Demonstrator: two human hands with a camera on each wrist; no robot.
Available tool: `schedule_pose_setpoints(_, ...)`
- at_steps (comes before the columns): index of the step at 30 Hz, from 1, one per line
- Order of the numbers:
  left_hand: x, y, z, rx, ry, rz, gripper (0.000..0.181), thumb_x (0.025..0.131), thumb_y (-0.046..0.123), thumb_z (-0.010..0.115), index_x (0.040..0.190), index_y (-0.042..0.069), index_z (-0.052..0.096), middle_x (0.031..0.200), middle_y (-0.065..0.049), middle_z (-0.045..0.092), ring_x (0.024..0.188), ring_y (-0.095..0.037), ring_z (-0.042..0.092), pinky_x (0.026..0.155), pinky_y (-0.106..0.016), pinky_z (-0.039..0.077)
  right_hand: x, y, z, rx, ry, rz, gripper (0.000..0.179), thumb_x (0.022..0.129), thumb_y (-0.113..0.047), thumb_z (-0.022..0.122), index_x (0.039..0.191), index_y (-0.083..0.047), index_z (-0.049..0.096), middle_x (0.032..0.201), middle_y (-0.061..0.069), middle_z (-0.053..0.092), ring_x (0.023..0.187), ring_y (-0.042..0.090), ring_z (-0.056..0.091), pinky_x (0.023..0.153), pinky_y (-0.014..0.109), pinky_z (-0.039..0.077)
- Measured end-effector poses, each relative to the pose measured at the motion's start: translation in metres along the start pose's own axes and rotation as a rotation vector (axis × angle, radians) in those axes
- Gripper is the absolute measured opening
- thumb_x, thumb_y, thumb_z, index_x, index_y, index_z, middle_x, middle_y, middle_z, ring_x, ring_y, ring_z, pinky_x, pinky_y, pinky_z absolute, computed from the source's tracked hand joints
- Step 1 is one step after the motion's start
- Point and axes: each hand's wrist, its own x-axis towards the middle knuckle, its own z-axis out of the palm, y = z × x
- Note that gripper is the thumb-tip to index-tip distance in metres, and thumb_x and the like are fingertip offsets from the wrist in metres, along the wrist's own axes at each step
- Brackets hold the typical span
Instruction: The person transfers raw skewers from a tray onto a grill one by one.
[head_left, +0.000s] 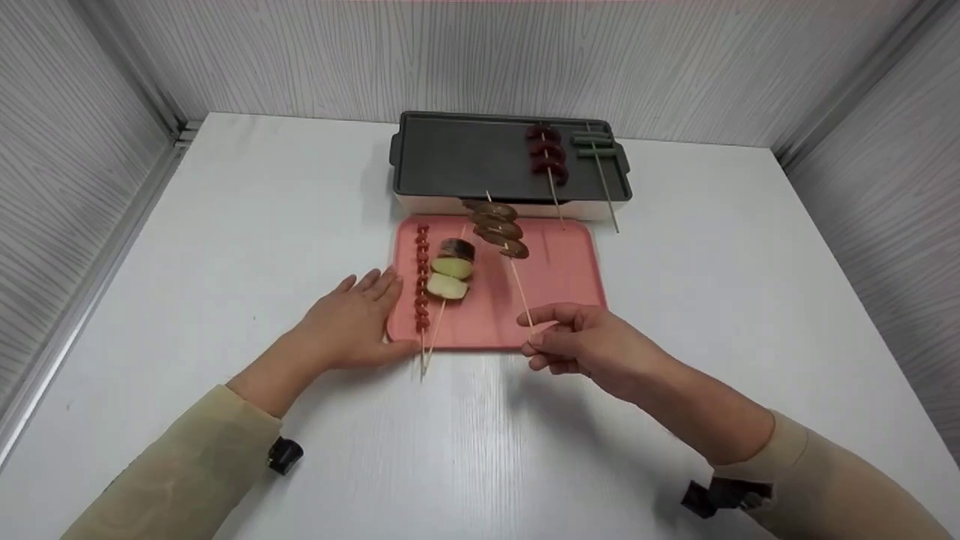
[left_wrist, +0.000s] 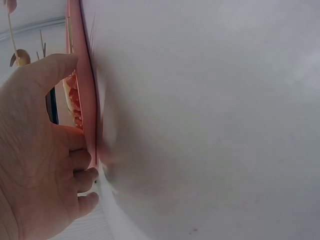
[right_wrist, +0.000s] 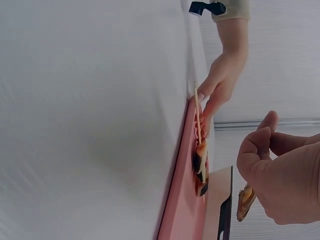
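Observation:
My right hand pinches the bare stick of a skewer of brown, mushroom-like slices, which is raised over the pink tray, its tip toward the grill pan. Most of this skewer is hidden behind the hand in the right wrist view. At the tray's front left corner rests my left hand, fingers stretched along the side and thumb by the front rim. Beside it on the tray lie a thin skewer of small red pieces and a skewer of pale green-and-dark chunks, their sticks crossing over the front edge.
Behind the tray stands a dark grill pan on a pale base. On its right side lie a skewer of dark red curved pieces and a skewer with green pieces. Grained panels enclose the white table.

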Motion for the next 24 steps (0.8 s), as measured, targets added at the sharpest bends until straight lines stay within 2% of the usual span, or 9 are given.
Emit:
schedule_pose_setpoints(9,0.000,-0.001,0.001,0.010,0.003,0.002,0.103,0.098,0.068,0.052,0.163,-0.007,0.028,0.171,-0.025,0.024,0.158,-0.044,0.024,0.127,-0.060,0.022,0.017,-0.029,0.007,-0.023,0.044,-0.050,0.033,0.106,-0.001,0.060,0.138,0.003,0.061,0.099,0.008,0.073,0.086,0.014,0.072,0.083,0.026,0.059)
schedule_pose_setpoints(13,0.000,-0.001,0.001,0.013,0.004,0.006,0.103,0.099,0.069,0.051,0.163,-0.007,0.028,0.171,-0.025,0.024,0.158,-0.044,0.023,0.127,-0.059,0.022,0.028,-0.042,0.008,-0.055,0.072,-0.063,0.032,0.107,-0.003,0.059,0.139,0.001,0.062,0.102,0.008,0.074,0.088,0.014,0.073,0.080,0.025,0.056)
schedule_pose_setpoints(24,-0.001,-0.001,0.000,0.021,-0.003,0.010,0.102,0.099,0.068,0.052,0.163,-0.008,0.028,0.171,-0.025,0.024,0.159,-0.044,0.022,0.128,-0.059,0.021,0.074,-0.065,0.001,-0.018,0.162,-0.048,0.031,0.109,-0.008,0.058,0.139,-0.002,0.064,0.112,0.013,0.074,0.090,0.013,0.073,0.078,0.027,0.053)
